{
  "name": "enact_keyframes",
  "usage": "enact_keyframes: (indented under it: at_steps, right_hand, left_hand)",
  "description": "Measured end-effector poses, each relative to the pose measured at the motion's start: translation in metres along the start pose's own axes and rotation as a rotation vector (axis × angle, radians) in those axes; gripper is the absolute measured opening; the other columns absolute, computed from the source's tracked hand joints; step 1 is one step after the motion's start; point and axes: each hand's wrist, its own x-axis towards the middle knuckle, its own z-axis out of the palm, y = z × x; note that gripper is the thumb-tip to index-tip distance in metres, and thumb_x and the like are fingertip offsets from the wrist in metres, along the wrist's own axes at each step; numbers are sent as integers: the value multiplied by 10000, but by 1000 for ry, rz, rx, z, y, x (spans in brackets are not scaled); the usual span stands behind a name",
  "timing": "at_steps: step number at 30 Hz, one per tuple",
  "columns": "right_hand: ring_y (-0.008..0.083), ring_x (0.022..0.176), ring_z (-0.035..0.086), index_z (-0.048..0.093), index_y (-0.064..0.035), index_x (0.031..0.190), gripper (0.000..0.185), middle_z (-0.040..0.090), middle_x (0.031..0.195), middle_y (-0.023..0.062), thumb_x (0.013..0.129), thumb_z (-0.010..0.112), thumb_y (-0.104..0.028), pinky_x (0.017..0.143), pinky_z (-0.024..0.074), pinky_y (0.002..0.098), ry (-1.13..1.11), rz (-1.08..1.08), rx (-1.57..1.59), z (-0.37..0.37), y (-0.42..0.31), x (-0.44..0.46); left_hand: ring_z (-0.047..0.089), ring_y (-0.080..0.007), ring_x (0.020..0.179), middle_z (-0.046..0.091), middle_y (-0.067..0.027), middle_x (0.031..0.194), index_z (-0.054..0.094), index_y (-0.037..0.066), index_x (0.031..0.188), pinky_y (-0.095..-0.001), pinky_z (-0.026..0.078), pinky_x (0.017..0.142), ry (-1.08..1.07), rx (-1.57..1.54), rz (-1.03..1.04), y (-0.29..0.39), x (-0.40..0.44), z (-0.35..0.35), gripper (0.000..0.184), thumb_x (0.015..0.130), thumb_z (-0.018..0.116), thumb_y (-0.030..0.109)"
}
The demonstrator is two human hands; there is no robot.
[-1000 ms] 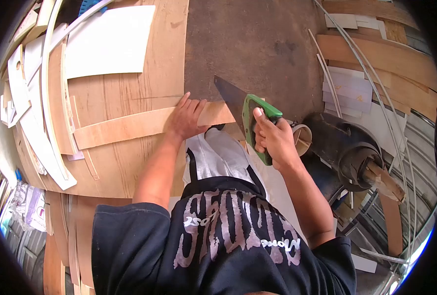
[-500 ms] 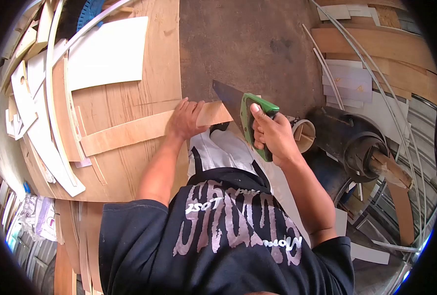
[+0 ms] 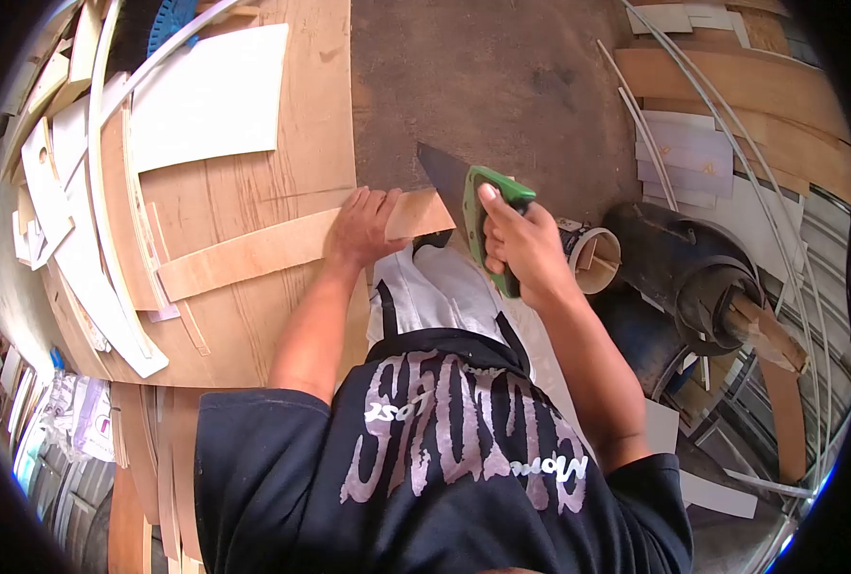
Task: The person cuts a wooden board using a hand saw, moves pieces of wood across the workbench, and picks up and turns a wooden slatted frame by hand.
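A long, slightly curved wooden strip point(image 3: 248, 256) lies across the plywood sheet point(image 3: 315, 105), its right end reaching past the sheet's edge. Near that end my left hand point(image 3: 360, 227) presses on the strip, fingers bent over its far edge. My right hand point(image 3: 524, 234) is wrapped round the green handle of a handsaw point(image 3: 476, 201). The dark blade points up and to the left, at the strip's right end. Whether the teeth touch the wood cannot be made out.
On the sheet's far left lie a white panel point(image 3: 210, 96), thin curved strips and a blue tool point(image 3: 170, 24). To the right stand a round tube point(image 3: 595, 260) and a black cylinder point(image 3: 679, 263) with wood scraps in it. Boards point(image 3: 722, 81) lie at the upper right.
My right hand and the saw have shifted slightly up and to the left. My left hand remains on the strip, and the camera view has moved a little.
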Motion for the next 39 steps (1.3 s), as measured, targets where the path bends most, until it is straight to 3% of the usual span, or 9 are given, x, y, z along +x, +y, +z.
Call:
enact_keyframes:
  at_steps: [9,15,18,20,26,30,32,35,39]
  right_hand:
    - [50,515,357,447,-158,779,381,384,660,-79,1037,655,-346,461,319,260,39,-34,-70,-3,15,19]
    - [39,509,327,425,-172,777,393,347,647,-94,1036,656,-357,462,313,258,-10,-84,-27,6,31,32]
    - [37,511,326,416,-174,779,396,339,645,-97,1037,655,-359,464,311,255,-6,-107,9,0,33,27]
    - [37,513,327,412,-176,779,396,339,646,-95,1040,649,-356,464,311,257,-11,-86,34,-3,35,23]
    - [41,521,354,437,-162,793,376,376,666,-82,1040,647,-353,469,326,258,-1,-69,63,-10,37,3]
    - [53,536,384,467,-138,788,378,394,674,-64,1031,663,-351,472,340,260,55,-47,73,-14,29,-8]
    - [54,536,386,465,-138,786,381,400,674,-63,1029,666,-352,473,342,261,46,-32,50,-20,26,-3]
    - [56,535,390,460,-138,783,388,416,677,-62,1026,673,-352,474,346,264,17,-18,35,-24,21,4]
    - [57,534,391,462,-136,774,390,412,664,-58,1026,672,-348,474,346,265,10,-5,10,-17,15,-9]
  left_hand:
    - [615,-315,1141,648,-125,1165,557,39,1391,-464,395,1178,12,-41,20,-1,-1,3,922,637,900,444]
    - [605,-330,1165,643,-138,1207,586,29,1366,-480,407,1143,35,-94,42,3,0,-13,804,723,854,432]
    - [570,-356,1207,617,-158,1260,590,21,1363,-485,415,1105,300,-2,42,-5,-11,-12,658,840,772,377]
    - [551,-344,1172,590,-130,1239,620,69,1269,-514,422,1051,419,164,-311,-20,-32,-1,487,900,689,379]
    - [543,-349,1060,581,-135,1101,628,53,1114,-528,413,930,250,82,-385,-35,-50,12,340,933,635,341]
    - [529,-319,1081,568,-113,1115,618,91,1139,-477,397,947,201,164,-235,-30,-54,5,506,865,700,509]
    - [522,-307,1092,560,-104,1141,611,91,1185,-487,376,975,184,158,-142,-23,-51,-10,719,729,779,620]
    - [517,-306,1116,553,-98,1179,595,77,1231,-494,363,994,144,114,-76,-24,-50,-17,899,594,846,659]
    - [526,-308,1101,561,-101,1190,605,72,1229,-491,378,987,165,184,-50,-33,-54,-7,892,594,858,645]
